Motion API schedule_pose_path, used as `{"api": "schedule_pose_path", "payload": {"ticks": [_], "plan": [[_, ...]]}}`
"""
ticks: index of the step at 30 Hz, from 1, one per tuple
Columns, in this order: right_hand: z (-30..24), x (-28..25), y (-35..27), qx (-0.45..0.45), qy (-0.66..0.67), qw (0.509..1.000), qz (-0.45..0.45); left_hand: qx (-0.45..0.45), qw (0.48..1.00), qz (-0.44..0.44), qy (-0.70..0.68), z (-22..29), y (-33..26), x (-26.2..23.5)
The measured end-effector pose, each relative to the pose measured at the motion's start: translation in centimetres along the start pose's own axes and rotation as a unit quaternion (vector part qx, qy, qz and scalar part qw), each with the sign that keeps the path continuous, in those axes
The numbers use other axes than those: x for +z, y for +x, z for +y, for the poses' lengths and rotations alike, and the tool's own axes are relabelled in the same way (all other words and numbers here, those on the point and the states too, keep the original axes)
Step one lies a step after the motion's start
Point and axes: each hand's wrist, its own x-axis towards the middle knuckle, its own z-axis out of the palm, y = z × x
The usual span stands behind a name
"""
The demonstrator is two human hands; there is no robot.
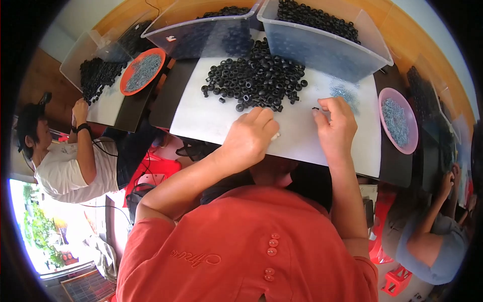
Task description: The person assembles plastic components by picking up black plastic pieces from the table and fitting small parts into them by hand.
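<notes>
A heap of small black ring-shaped parts [256,75] lies on a white sheet [201,118] in front of me. My left hand [251,135] is at the near edge of the heap, its fingers curled closed. Something whitish [275,136] shows by its thumb; what the fingers hold is hidden. To the right, over the sheet, my right hand [336,126] has thumb and forefinger brought together around a small black part [315,108]. Beyond that hand, a loose scatter of tiny blue-grey pieces [344,94] lies on the sheet.
Two clear plastic bins [322,48] of black parts stand behind the heap. A pink bowl [415,126] of blue-grey pieces sits at the right, an orange bowl [129,92] at the left. People [70,161] work at both sides. A red stool [396,282] stands at lower right.
</notes>
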Motion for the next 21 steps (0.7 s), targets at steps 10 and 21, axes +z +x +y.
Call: {"api": "schedule_pose_path", "payload": {"ticks": [10, 21], "plan": [[1.7, -1.5, -0.2, 0.227, 0.394, 0.885, 0.102, 0.007, 1.0, -0.016, 0.005, 0.5, 0.2, -0.3], [1.3, -1.2, -0.8, 0.177, 0.313, 0.931, 0.068, -0.018, 0.995, 0.071, -0.06, 0.5, 3.7, 2.6]]}}
